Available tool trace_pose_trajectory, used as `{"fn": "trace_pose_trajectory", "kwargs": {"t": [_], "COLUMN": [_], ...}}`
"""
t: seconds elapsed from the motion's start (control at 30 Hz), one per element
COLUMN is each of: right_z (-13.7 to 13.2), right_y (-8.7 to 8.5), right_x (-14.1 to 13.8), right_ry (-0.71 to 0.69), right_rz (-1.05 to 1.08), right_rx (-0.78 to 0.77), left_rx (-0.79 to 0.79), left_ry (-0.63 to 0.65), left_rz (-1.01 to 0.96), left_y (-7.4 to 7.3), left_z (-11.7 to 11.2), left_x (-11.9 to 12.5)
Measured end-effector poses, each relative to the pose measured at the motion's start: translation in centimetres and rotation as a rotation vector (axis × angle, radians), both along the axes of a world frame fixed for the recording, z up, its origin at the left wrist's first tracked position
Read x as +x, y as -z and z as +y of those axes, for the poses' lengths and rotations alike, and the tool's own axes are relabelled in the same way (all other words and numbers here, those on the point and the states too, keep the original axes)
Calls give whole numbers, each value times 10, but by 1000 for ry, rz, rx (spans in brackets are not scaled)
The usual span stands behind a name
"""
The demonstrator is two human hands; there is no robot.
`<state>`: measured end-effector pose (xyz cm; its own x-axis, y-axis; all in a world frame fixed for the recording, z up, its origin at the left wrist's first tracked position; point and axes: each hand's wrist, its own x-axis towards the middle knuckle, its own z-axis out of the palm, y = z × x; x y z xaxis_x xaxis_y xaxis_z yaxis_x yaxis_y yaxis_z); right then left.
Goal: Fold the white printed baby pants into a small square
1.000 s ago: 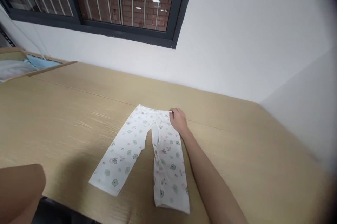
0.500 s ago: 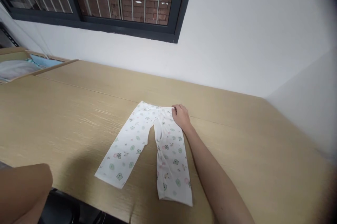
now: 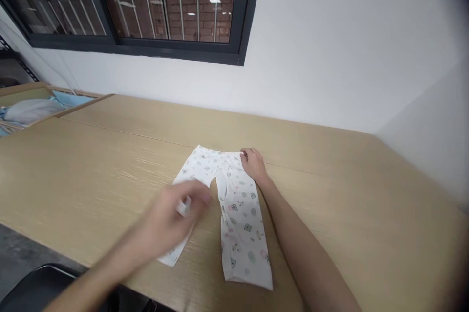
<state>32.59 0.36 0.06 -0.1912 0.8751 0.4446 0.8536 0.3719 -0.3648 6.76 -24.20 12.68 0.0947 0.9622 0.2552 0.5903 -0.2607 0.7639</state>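
A pair of small white pants point(image 3: 245, 224) printed with little animals and green and pink motifs lies spread on the wooden table, waistband away from me and legs toward me. At the waistband's right corner, my right hand point(image 3: 253, 163) has its fingers curled in and closed on the cloth. My left hand point(image 3: 172, 219) hovers over the left pant leg and hides much of it. Motion blurs its fingers; they are bent round a gap through which something white shows. Whether it touches the cloth, I cannot tell.
The wooden table point(image 3: 348, 214) runs to a white wall point(image 3: 311, 48) with a barred window point(image 3: 176, 4). On the far left is an open box point(image 3: 60, 114) with pale and light blue contents. A black chair point(image 3: 40, 287) stands below the near edge.
My left hand has come in from the lower left to over the left pant leg. My right hand stays at the waistband corner. The view has shifted slightly.
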Motion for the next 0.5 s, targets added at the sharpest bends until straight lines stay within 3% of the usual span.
{"fn": "trace_pose_trajectory", "kwargs": {"t": [0.1,0.2,0.27,0.33,0.5], "right_z": [0,1,2,3,4], "right_y": [0,1,1,1,0], "right_x": [0,1,1,2,2], "right_ry": [18,27,29,27,11], "right_rz": [5,11,21,31,54], "right_rx": [0,-7,-15,-23,-42], "left_rx": [32,122,79,-6,-73], "left_ry": [456,636,684,663,607], "left_rz": [305,543,649,721,732], "left_y": [25,70,94,109,114], "left_z": [-21,-30,-31,-31,-30], "left_x": [54,103,122,133,141]}}
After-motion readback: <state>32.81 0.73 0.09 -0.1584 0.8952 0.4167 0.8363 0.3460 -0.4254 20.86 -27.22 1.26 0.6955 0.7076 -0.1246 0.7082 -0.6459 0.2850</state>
